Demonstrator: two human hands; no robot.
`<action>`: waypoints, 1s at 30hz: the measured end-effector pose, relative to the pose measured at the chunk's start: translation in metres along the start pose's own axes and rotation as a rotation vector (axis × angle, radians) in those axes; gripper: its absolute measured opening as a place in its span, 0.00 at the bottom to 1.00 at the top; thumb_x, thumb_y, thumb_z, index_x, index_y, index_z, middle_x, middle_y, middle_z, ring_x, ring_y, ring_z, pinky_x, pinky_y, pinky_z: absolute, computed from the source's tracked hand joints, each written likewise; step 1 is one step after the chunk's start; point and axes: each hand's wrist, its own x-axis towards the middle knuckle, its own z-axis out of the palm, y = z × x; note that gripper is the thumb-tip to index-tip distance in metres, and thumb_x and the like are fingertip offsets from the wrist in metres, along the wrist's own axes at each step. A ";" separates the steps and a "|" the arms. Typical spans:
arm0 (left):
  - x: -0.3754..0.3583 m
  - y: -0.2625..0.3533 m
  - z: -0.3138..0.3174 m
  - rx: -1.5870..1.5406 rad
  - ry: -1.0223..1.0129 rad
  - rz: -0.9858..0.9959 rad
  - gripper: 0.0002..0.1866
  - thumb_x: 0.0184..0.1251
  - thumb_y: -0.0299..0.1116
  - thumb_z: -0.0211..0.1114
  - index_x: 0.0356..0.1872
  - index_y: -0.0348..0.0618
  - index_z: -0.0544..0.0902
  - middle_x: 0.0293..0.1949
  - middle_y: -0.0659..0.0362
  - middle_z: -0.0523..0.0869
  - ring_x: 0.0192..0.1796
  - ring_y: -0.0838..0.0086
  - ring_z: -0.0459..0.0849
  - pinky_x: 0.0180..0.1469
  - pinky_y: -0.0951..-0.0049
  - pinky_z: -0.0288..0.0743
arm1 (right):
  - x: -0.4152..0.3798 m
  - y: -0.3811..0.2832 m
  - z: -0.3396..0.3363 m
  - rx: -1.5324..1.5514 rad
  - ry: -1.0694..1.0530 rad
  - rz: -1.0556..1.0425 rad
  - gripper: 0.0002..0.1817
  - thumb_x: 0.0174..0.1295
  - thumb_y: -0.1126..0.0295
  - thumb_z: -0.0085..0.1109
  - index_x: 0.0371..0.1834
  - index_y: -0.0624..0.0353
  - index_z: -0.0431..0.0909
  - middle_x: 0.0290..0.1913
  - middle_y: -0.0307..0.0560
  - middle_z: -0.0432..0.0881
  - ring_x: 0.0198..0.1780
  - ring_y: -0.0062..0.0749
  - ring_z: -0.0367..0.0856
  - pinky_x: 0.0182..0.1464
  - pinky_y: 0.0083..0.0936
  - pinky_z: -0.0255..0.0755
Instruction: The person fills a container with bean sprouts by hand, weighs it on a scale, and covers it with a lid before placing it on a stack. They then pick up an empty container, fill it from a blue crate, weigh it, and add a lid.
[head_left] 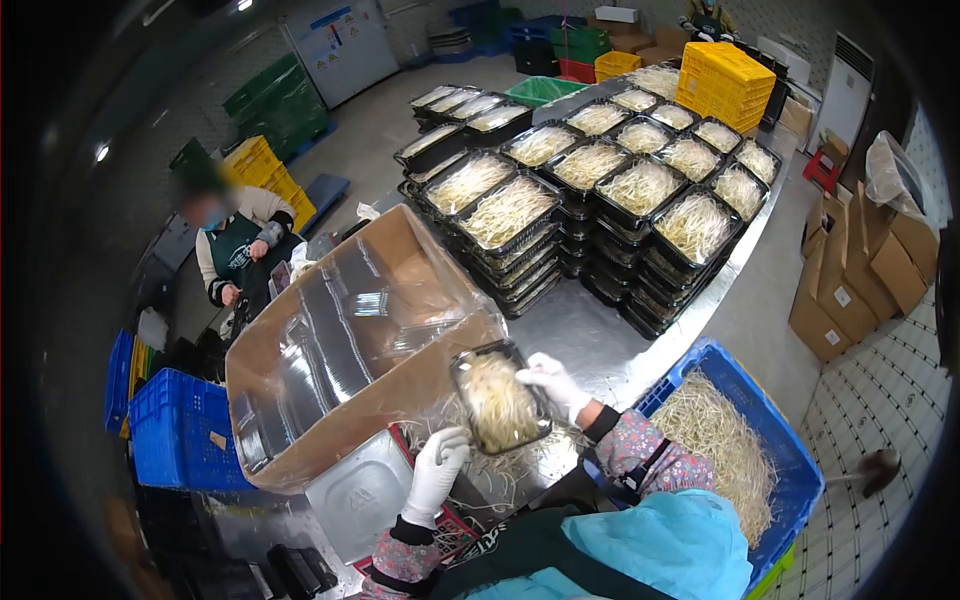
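My right hand (556,386), in a white glove, grips the right edge of a black plastic tray of bean sprouts (497,402). The tray is tilted in the air above the metal table. My left hand (437,472), also gloved in white, is just left of the tray's lower edge, apart from it. Its fingers are curled in and I see nothing in them. Under the left hand is a scale (362,492) with a clear, flat top and a red-edged part. Loose sprouts (515,475) lie on the table below the tray.
A cardboard box (400,385) of stacked empty trays stands at left. Filled sprout trays (640,188) are stacked ahead, with a yellow crate (722,85) behind. A blue crate (790,425) of sprouts stands at my right. A co-worker (240,240) is at the left.
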 end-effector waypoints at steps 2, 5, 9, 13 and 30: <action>-0.003 0.015 -0.004 -0.090 -0.014 -0.016 0.16 0.76 0.34 0.59 0.56 0.33 0.77 0.44 0.55 0.87 0.39 0.76 0.85 0.46 0.78 0.76 | 0.026 0.022 -0.051 0.013 0.270 -0.167 0.11 0.59 0.75 0.67 0.30 0.50 0.72 0.30 0.30 0.75 0.31 0.16 0.73 0.35 0.19 0.69; -0.013 0.001 -0.022 -0.127 -0.064 -0.079 0.17 0.76 0.33 0.57 0.59 0.32 0.76 0.46 0.53 0.87 0.41 0.74 0.86 0.50 0.77 0.76 | 0.046 0.020 -0.097 0.160 0.571 -0.144 0.14 0.63 0.74 0.64 0.32 0.50 0.65 0.27 0.37 0.76 0.18 0.27 0.74 0.18 0.26 0.73; -0.024 -0.002 -0.025 -0.124 -0.059 -0.060 0.15 0.77 0.30 0.56 0.57 0.31 0.77 0.45 0.52 0.87 0.41 0.73 0.86 0.49 0.75 0.78 | 0.074 0.016 -0.116 -0.013 0.797 -0.061 0.15 0.65 0.72 0.62 0.36 0.51 0.61 0.26 0.45 0.75 0.14 0.32 0.74 0.13 0.34 0.75; -0.040 -0.004 -0.042 -0.116 -0.004 -0.023 0.14 0.76 0.29 0.55 0.56 0.31 0.78 0.44 0.52 0.87 0.41 0.72 0.86 0.48 0.74 0.79 | 0.097 0.016 -0.119 -0.029 0.846 -0.089 0.16 0.65 0.71 0.64 0.38 0.53 0.61 0.27 0.48 0.75 0.14 0.33 0.75 0.11 0.34 0.74; -0.153 -0.072 -0.141 -0.153 0.584 -0.152 0.13 0.77 0.32 0.53 0.53 0.36 0.80 0.38 0.54 0.88 0.32 0.76 0.84 0.36 0.78 0.78 | 0.083 0.033 -0.133 0.075 0.834 -0.125 0.15 0.62 0.76 0.64 0.45 0.57 0.67 0.32 0.46 0.77 0.23 0.35 0.79 0.21 0.37 0.78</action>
